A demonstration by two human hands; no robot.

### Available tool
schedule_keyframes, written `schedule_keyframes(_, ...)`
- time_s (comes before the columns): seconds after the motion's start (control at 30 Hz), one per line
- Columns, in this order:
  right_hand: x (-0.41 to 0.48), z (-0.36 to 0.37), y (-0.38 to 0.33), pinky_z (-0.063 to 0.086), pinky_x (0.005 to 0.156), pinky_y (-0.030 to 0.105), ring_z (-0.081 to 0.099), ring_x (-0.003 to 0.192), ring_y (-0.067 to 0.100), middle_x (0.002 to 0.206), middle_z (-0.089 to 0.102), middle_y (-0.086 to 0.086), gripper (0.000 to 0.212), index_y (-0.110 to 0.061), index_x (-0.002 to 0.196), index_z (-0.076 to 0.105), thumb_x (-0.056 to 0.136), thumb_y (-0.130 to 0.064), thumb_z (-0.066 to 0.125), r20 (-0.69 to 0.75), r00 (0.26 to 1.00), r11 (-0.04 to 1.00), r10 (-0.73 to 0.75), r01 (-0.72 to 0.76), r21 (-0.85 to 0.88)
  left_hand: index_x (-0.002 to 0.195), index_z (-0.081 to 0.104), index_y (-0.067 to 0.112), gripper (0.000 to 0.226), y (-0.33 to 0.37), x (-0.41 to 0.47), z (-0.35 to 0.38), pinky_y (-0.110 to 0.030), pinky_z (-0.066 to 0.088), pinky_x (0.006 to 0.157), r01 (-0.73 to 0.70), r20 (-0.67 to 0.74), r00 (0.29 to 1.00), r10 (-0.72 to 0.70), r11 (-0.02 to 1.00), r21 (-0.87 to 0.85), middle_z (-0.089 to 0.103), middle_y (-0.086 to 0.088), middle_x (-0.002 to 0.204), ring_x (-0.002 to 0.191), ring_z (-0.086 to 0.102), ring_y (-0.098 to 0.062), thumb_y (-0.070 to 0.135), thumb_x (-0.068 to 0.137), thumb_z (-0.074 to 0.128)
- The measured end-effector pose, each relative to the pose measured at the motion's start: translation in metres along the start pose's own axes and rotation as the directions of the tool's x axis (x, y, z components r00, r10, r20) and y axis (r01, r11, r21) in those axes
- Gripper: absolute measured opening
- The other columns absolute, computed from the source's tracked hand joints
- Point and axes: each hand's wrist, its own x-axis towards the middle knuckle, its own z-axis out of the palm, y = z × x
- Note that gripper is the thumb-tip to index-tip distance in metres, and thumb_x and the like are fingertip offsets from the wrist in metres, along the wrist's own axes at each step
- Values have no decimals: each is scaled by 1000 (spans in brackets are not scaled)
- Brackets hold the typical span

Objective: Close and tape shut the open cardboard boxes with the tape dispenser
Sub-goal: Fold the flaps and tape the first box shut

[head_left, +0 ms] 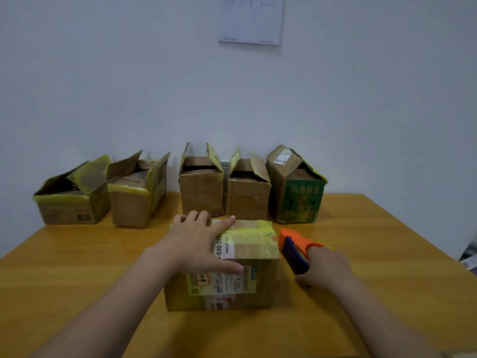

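- Cardboard lies under the left hand. Its fingers are spread flat on top of the near box and the thumb hangs over the front edge, so it presses the flaps down rather than gripping them.
- Just right of that box, the right hand has its fingers curled round the orange and blue tape dispenser. The orange nose points at the box's upper right edge; whether it touches the box cannot be told.
- Yellowish tape already covers much of the near box's top, and its flaps are down. I cannot tell whether the seam itself is sealed.
- Likely slip: if the left hand lifts before the tape bites, the flaps could spring up and the strip would bridge a gap instead of bonding.
- Another risk: drawing the dispenser towards the left hand could run the tape, or the cutter, onto those spread fingers.
- The box looks light, so a hard pull on the tape might drag it across the wooden worktop unless the pressing hand holds it.
- Beyond both hands, five open boxes stand in a row by the wall with their flaps up. Two are off past the left hand, two are ahead of its fingertips, and a green-printed one is ahead of the dispenser. They look untaped.
- Higher on the wall hangs a sheet of paper.
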Motion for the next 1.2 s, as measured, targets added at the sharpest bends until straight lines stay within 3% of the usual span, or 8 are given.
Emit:
schedule_keyframes(0.23, 12, -12, 15, 49, 59, 30, 63, 75, 13, 86, 69, -5, 37, -21, 103, 68, 88, -55, 71, -248, 968, 884, 38, 83, 459, 161, -13, 46, 127, 6, -7, 5, -51, 4, 128, 1, -31, 1000, -3, 996, -89, 11, -2, 172, 157, 9, -27, 111, 54, 5)
schedule_keyframes(0.33, 1, -58, 11, 46, 63, 36, 65, 73, 22, 80, 73, 4, 22, -13, 89, 72, 88, -35, 78, -361, 929, 483, 88, 277, 831, 164, -3, 40, 129, 13, -10, 3, -50, 0, 129, 36, -71, 996, -48, 986, -161, 9, 1, 174, 159, 7, -22, 109, 55, -1)
schedule_keyframes(0.43, -20, -109, -5, 47, 68, 36, 67, 77, 25, 86, 75, 11, 22, -9, 87, 76, 81, -31, 76, -341, 938, -33, 61, 344, 938, 160, 31, 38, 98, 18, -14, 1, -43, 30, 124, 66, -243, 956, -162, 931, -359, 40, 10, 160, 146, 38, -15, 93, 80, 42)
schedule_keyframes(0.57, -37, -142, -39, 56, 60, 30, 69, 66, 23, 80, 75, 11, 28, -15, 74, 80, 91, -28, 62, -260, 962, -292, -85, 226, 930, 114, 71, 35, 33, 5, -19, -2, -30, 58, 92, -63, -348, 870, -349, 621, -781, 72, 13, 113, 104, 65, 0, 36, 84, 85)
schedule_keyframes(0.73, -36, -133, -76, 58, 68, 35, 70, 73, 29, 88, 76, 20, 29, -11, 85, 82, 91, -34, 66, -133, 968, -116, -215, 110, 987, 100, 73, 4, 22, -20, -23, -6, -34, 56, 84, -290, -184, 802, -569, -101, -952, 79, -15, 96, 100, 75, -30, 18, 105, 56)
schedule_keyframes(0.8, -35, -128, -80, 56, 73, 37, 71, 77, 30, 92, 76, 21, 32, -10, 87, 81, 88, -39, 67, -105, 972, -83, -210, 89, 993, 100, 72, 3, 33, -23, -24, -5, -31, 55, 79, -288, -159, 806, -570, -142, -947, 78, -17, 96, 95, 75, -28, 24, 109, 49)
schedule_keyframes(1.03, -34, -127, -78, 54, 57, 27, 70, 64, 17, 80, 76, 10, 33, -18, 73, 82, 88, -41, 63, -80, 957, -95, -277, 55, 994, 101, 78, 11, 47, -12, -27, -28, -20, 56, 72, -227, -250, 873, -418, 106, -968, 76, -4, 78, 72, 72, -10, 39, 111, 42)
schedule_keyframes(1.2, -35, -120, -75, 51, 61, 29, 66, 62, 16, 73, 73, 6, 24, -22, 72, 82, 81, -42, 72, -94, 959, -159, -268, 52, 986, 113, 72, 6, 34, -11, -22, -39, -31, 61, 71, -84, 14, 942, -336, -275, -958, 79, -16, 101, 86, 77, -22, 36, 101, 64)
